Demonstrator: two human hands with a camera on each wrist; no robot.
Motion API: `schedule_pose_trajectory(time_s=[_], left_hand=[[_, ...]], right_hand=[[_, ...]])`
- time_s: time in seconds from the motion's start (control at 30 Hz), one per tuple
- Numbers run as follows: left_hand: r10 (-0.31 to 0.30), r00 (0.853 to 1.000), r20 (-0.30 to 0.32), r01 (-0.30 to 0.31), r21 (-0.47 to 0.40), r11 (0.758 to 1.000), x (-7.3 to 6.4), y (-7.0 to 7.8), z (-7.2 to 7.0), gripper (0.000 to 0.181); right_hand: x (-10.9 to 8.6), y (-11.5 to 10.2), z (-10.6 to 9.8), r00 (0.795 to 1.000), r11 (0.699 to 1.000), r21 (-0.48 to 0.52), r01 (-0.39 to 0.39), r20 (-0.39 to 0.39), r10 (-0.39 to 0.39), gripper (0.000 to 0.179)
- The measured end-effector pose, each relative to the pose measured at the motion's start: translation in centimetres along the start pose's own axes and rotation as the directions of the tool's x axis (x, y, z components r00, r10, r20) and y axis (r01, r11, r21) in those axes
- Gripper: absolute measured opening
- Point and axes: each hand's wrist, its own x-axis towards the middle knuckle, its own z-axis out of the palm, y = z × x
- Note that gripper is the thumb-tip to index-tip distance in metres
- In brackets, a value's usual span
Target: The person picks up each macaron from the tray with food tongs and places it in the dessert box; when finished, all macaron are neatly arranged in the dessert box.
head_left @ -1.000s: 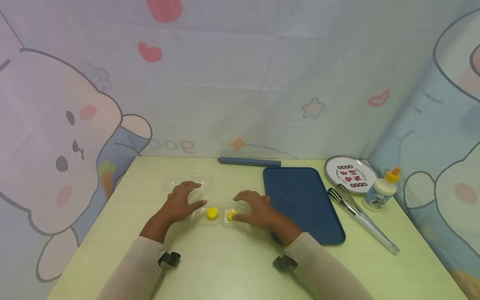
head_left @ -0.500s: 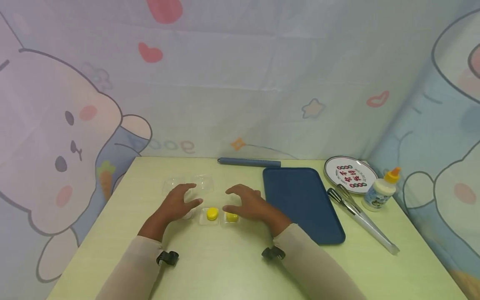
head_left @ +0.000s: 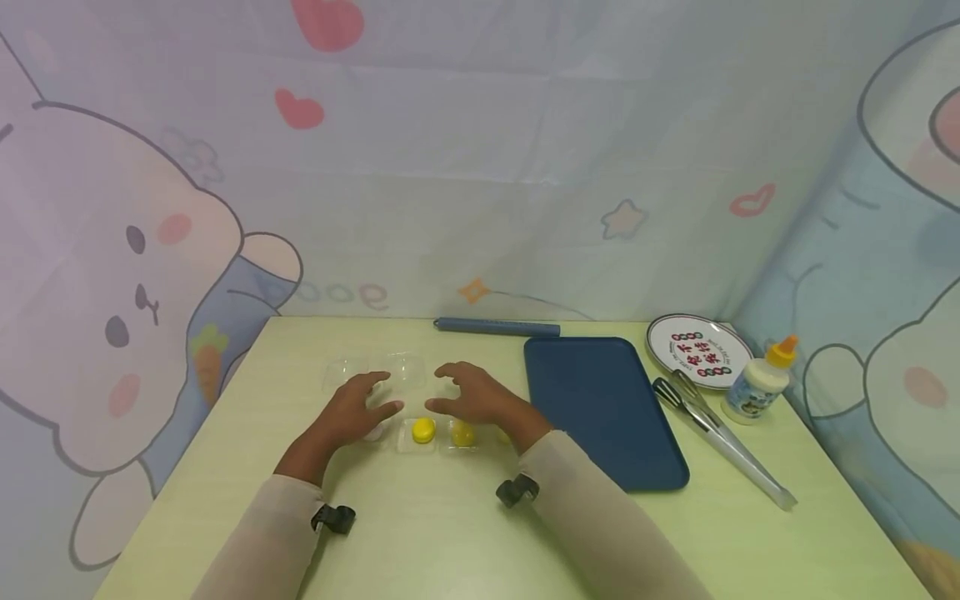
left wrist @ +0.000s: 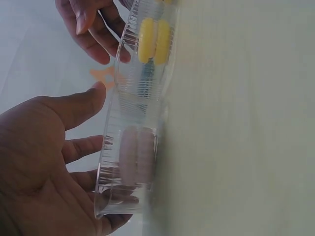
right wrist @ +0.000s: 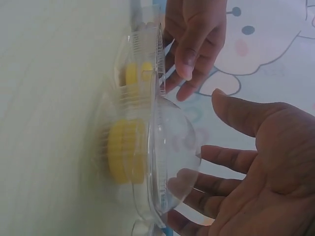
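A row of clear plastic boxes stands on the table. In the head view, one yellow macaron [head_left: 423,430] sits in an uncovered box, and another yellow macaron [head_left: 462,432] lies to its right. A clear domed lid [right wrist: 184,142] covers a yellow macaron [right wrist: 125,151] in the right wrist view. My left hand [head_left: 358,408], fingers spread and relaxed, is beside the box with a pink macaron [left wrist: 137,156]. My right hand [head_left: 480,396] hovers by the domed lid, fingers loosely bent and gripping nothing; whether its fingertips touch the dome, I cannot tell.
Clear lids [head_left: 401,369] lie behind the left hand. On the right are a navy tray [head_left: 600,408], metal tongs [head_left: 738,458], a printed plate [head_left: 697,350] and a white bottle with an orange cap [head_left: 757,383]. A grey-blue rod [head_left: 497,327] lies along the back edge.
My right hand has moved left and slightly back, uncovering the right-hand yellow macaron from its thumb. My left hand has shifted only slightly.
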Motion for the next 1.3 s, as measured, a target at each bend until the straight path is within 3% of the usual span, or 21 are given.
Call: schedule_pose_trajectory(time_s=[0.47, 1.07, 1.3], left_hand=[[0.005, 1.0, 0.017, -0.005, -0.008, 1.0, 0.1, -0.4, 0.1, 0.07], [0.006, 0.999, 0.041, -0.005, -0.013, 1.0, 0.4, -0.5, 0.2, 0.072], [0.014, 1.0, -0.004, -0.014, -0.005, 1.0, 0.5, -0.7, 0.3, 0.066]], right_hand=[[2.7, -0.1, 1.0, 0.995, 0.995, -0.056, -0.078, 0.057, 0.081, 0.074], [4.0, -0.7, 1.2, 0.993, 0.997, -0.054, -0.063, 0.093, 0.068, 0.075], [4.0, -0.7, 1.3, 0.994, 0.997, -0.022, -0.074, 0.075, 0.075, 0.07]])
